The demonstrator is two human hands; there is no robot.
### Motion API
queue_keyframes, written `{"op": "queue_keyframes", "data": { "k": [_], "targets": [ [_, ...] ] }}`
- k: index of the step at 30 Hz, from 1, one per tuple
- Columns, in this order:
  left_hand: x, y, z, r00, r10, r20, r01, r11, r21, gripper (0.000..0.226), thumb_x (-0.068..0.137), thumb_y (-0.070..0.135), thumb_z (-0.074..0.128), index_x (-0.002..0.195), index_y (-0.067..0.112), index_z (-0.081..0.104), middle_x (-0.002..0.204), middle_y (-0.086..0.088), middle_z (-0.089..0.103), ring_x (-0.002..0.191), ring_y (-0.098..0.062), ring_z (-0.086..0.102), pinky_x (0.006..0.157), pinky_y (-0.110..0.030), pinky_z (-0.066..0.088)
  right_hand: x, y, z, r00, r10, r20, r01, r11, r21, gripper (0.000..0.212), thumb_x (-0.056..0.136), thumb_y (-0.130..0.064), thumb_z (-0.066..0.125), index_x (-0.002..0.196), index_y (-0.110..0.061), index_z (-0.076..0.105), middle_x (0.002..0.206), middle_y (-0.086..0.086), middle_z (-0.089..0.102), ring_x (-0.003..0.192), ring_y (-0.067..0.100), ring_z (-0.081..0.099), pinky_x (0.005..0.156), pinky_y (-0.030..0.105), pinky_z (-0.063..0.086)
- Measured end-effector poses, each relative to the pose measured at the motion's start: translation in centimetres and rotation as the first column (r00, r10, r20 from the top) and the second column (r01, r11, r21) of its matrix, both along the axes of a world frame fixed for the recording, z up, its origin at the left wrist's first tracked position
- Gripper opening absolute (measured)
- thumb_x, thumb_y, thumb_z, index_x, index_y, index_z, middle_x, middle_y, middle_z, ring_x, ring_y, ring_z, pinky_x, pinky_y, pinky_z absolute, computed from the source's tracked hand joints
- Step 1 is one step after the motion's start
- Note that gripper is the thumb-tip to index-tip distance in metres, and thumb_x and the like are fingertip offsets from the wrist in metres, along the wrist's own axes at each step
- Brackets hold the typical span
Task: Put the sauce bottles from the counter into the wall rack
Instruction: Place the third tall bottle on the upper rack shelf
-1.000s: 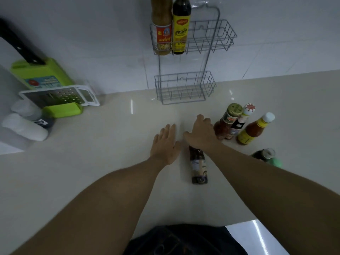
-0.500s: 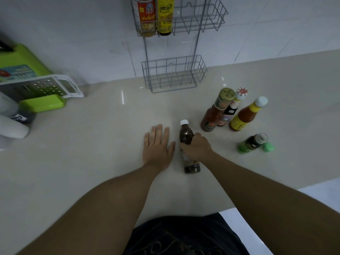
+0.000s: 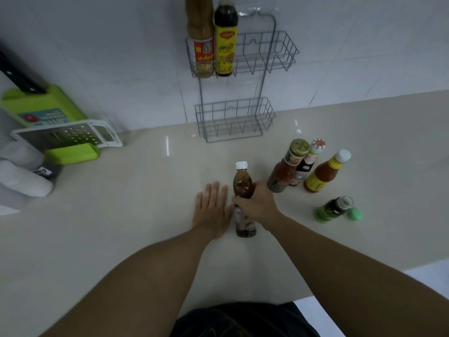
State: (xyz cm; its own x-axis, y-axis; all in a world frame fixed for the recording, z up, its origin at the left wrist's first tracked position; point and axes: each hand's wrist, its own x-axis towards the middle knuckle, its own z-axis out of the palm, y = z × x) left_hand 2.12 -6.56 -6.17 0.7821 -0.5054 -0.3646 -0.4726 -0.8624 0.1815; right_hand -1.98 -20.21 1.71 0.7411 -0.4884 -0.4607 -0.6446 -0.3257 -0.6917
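Observation:
My right hand [image 3: 255, 203] grips a brown sauce bottle with a white cap [image 3: 243, 186] standing upright on the counter. My left hand [image 3: 211, 208] lies flat on the counter just left of it, fingers apart. The wire wall rack [image 3: 267, 54] hangs on the tiled wall; its upper basket holds two bottles [image 3: 211, 52] at the left, and its lower basket [image 3: 234, 120] holds nothing. To the right stand a gold-capped red sauce bottle [image 3: 284, 171], a dark bottle with a red-white cap [image 3: 305, 166] and a yellow-labelled bottle [image 3: 325, 173]. A green bottle [image 3: 332, 210] stands nearer.
A white grater on a green box [image 3: 65, 139] and a green board [image 3: 36, 105] sit at the left by the wall. White containers [image 3: 21, 176] stand at the far left. The beige counter [image 3: 121, 215] ends at a front edge near my body.
My right hand closed around the brown bottle, whose cap it covered a second ago. The camera tilted down, then back up. My left hand stayed flat on the counter.

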Motion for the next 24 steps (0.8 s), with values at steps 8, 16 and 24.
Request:
{"op": "queue_keyframes", "data": {
  "k": [8, 16, 24],
  "targets": [
    [2.6, 0.2, 4.4, 0.988, 0.01, -0.155, -0.041, 0.979, -0.197, 0.066, 0.105, 0.043, 0.019, 0.157, 0.021, -0.014, 0.167, -0.008, -0.013, 0.153, -0.025, -0.01, 0.124, -0.044, 0.003, 4.9, -0.4, 7.1, 0.924, -0.028, 0.382, 0.011, 0.999, 0.047, 0.052, 0.08, -0.036, 0.078, 0.125, -0.022, 0.057, 0.106, -0.005, 0.064, 0.1, 0.018, 0.061, 0.089, 0.035, 0.051],
    [11.0, -1.3, 14.4, 0.963, 0.267, 0.03, -0.205, 0.803, -0.559, 0.076, 0.101, 0.033, 0.04, 0.158, 0.015, -0.007, 0.167, -0.003, -0.002, 0.149, -0.029, 0.02, 0.121, -0.038, 0.021, 10.9, -2.8, 17.4, 0.708, -0.079, 0.702, 0.109, 0.994, 0.002, 0.055, 0.077, -0.039, 0.079, 0.125, -0.031, 0.054, 0.104, -0.014, 0.067, 0.097, 0.011, 0.068, 0.092, 0.039, 0.056],
    [17.4, -2.5, 23.1, 0.945, 0.327, 0.005, -0.235, 0.689, -0.686, 0.086, 0.097, 0.021, 0.054, 0.158, 0.01, -0.005, 0.167, -0.007, -0.001, 0.149, -0.029, 0.022, 0.116, -0.03, 0.021, 16.2, -6.9, 26.1, 0.51, -0.106, 0.853, 0.226, 0.974, -0.014, 0.062, 0.077, -0.034, 0.079, 0.132, -0.024, 0.051, 0.11, -0.003, 0.069, 0.093, 0.014, 0.069, 0.092, 0.037, 0.056]
  ]
}}
